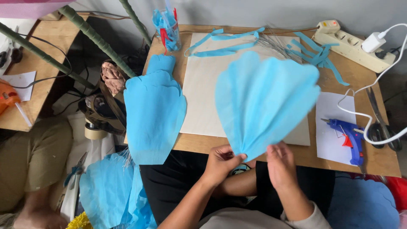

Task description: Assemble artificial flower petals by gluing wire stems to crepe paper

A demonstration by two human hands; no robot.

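Pinched between thumb and fingers of the left hand (pixel 221 163), a fan-shaped blue crepe-paper petal (pixel 265 99) is gathered at its narrow base, while the right hand (pixel 280 163) closes its fingers on the same base from the other side. The petal stands spread above a pale board (pixel 199 97) on the wooden table (pixel 381 157), just in front of the person's lap. Keeping the pleats tight and even at the base, with the wide edge left free to flare, looks the sound way to shape it. Both forearms rise from below, wrists bent inward so the hands meet at the petal's point. A stack of cut blue petals (pixel 154 114) lies at the table's left edge; a blue glue gun (pixel 351 138) rests on white paper at right, near a power strip (pixel 356 46).
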